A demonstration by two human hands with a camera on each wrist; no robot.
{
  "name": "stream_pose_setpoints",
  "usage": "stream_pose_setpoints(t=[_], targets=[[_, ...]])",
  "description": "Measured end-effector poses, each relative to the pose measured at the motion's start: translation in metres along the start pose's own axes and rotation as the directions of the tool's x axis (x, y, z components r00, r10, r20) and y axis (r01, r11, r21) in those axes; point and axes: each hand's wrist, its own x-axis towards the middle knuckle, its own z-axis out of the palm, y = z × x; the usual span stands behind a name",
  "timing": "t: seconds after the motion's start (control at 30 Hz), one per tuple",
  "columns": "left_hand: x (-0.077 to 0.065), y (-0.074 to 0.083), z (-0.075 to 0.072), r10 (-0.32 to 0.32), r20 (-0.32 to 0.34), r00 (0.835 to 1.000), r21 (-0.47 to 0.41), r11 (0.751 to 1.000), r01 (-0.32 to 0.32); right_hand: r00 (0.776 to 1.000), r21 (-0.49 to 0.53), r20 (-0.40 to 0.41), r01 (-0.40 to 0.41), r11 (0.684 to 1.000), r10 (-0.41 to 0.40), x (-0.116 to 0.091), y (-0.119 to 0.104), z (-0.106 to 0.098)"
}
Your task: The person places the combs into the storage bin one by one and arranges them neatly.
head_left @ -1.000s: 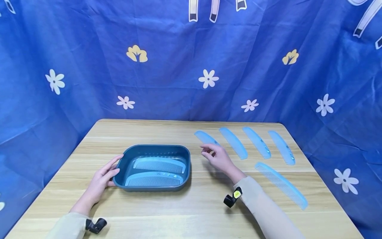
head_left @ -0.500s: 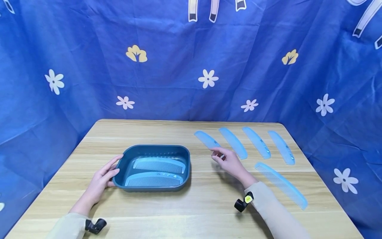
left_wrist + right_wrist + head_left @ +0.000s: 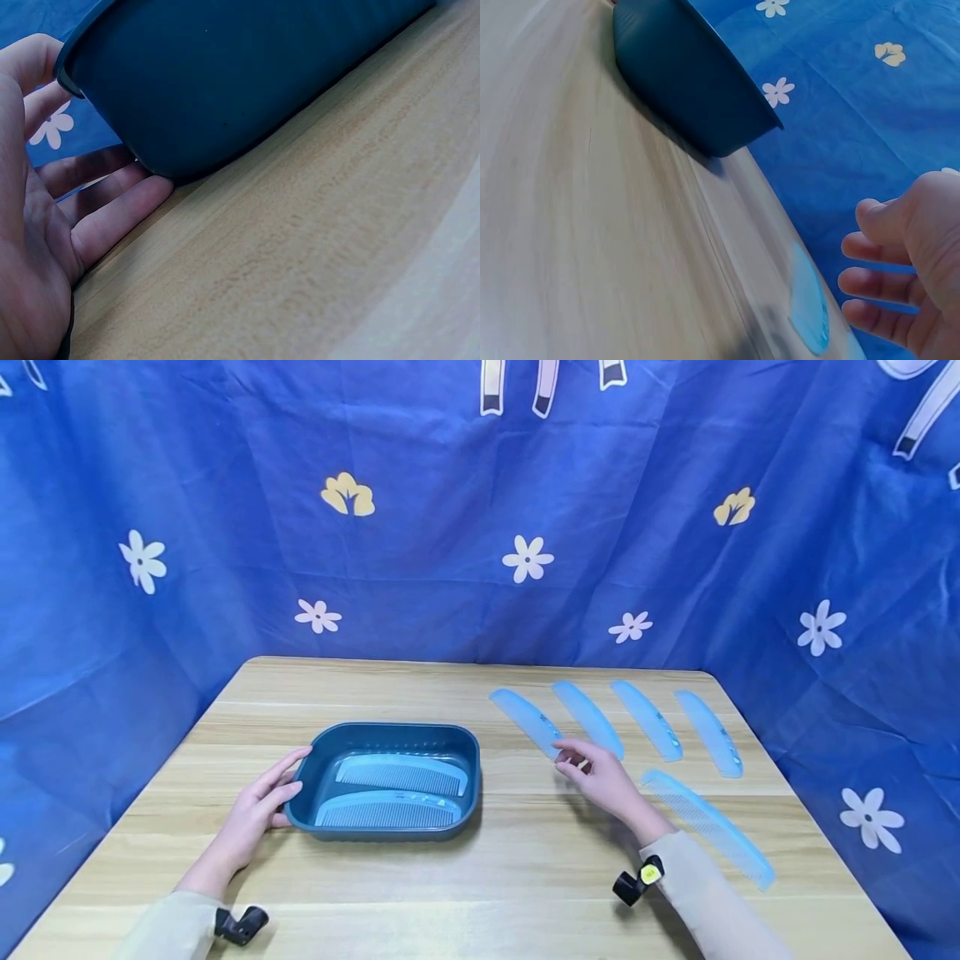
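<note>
Showing the right hand [image 3: 600, 777] with fingers loosely bent and holding nothing, at the near end of the leftmost comb [image 3: 525, 714] in a back row of four; note, in the right wrist view, the gap between thumb and fingers, and, in the head view, the tip of that comb hidden behind the fingertips. Compare the left hand [image 3: 255, 810], gripping the left end of the teal basin [image 3: 375, 835] by rim and outer wall, with three fingers low against that wall in the left wrist view. Find inside the basin the rear comb [image 3: 401, 772] and the front comb [image 3: 386, 812], side by side with teeth toward the person. Follow the row rightward to the second comb [image 3: 588, 718], third comb [image 3: 647, 720] and fourth comb [image 3: 708, 733], slanted alike and lying apart on the wooden table [image 3: 450, 918]. Locate nearer the person, just right of the right sleeve [image 3: 705, 893], the separate comb [image 3: 711, 827], pale blue like the rest. Observe beyond the table edge the blue cloth [image 3: 420, 543], printed with white flowers [image 3: 528, 559] and yellow motifs [image 3: 348, 493]
</note>
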Motion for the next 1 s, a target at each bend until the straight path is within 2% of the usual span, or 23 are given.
stream_pose_setpoints(t=[0.33, 0.63, 0.87, 1.0], targets=[[0.0, 0.0, 0.001, -0.003, 0.0, 1.0, 0.007, 1.0, 0.003, 1.0, -0.032, -0.005, -0.002, 0.999, 0.001, -0.017, 0.014, -0.019], [0.001, -0.003, 0.002, -0.014, -0.007, 1.0, -0.019, 1.0, 0.014, 0.999, -0.068, -0.011, -0.045, 0.997, 0.045, -0.034, 0.021, -0.039], [0.002, -0.004, 0.0, -0.026, -0.012, 1.0, -0.006, 1.0, 0.026, 0.998, -0.102, -0.058, -0.032, 0.994, 0.026, -0.048, 0.03, -0.05], [0.001, -0.003, -0.001, -0.019, -0.008, 1.0, -0.003, 1.0, 0.019, 0.995, -0.125, -0.087, -0.051, 0.991, 0.04, -0.053, 0.032, -0.059]])
